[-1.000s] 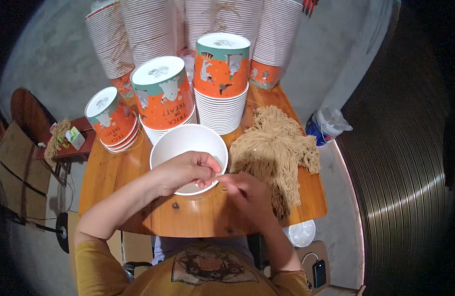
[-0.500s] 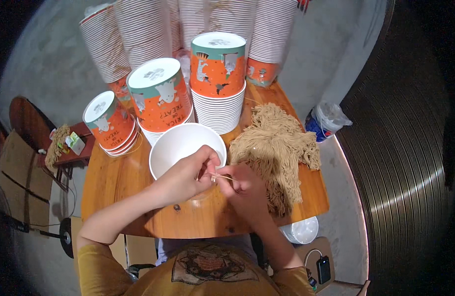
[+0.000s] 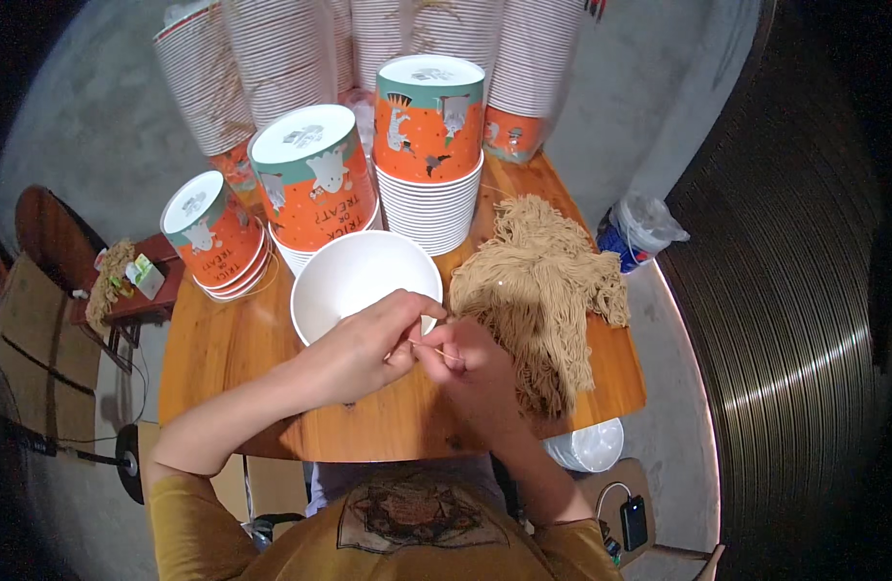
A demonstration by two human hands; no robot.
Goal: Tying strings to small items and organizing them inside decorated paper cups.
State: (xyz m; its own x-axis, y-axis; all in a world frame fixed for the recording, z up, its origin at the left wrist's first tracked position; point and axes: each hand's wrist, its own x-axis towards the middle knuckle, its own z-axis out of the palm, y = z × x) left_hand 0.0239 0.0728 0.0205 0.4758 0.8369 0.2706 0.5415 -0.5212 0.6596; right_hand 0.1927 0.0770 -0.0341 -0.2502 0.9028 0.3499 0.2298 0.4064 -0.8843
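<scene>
My left hand [image 3: 368, 341] and my right hand [image 3: 477, 366] meet in front of me, both closed, fingertips almost touching. Pinched between them is a thin tan cord [image 3: 447, 356]; a short length shows across my right fingers, and the rest is hidden by them. Just behind my left hand a white paper bucket [image 3: 330, 281] lies with its open mouth toward me, its lower rim partly covered by that hand. To the right of my hands a large heap of tan cords [image 3: 533, 281] is spread on the wooden table [image 3: 272, 416].
Upturned orange and teal printed buckets stand in a short stack [image 3: 213, 237], a middle stack [image 3: 310, 189] and a taller stack [image 3: 429, 136]. Tall wrapped bucket stacks [image 3: 528, 68] line the back. A lined pail [image 3: 639, 232] stands right of the table, a phone [image 3: 634, 525] below it.
Both hands stay together over the table, but the fingers have shifted: my left fingertips reach further right and my right fingers have curled in. Less of the cord shows now.
</scene>
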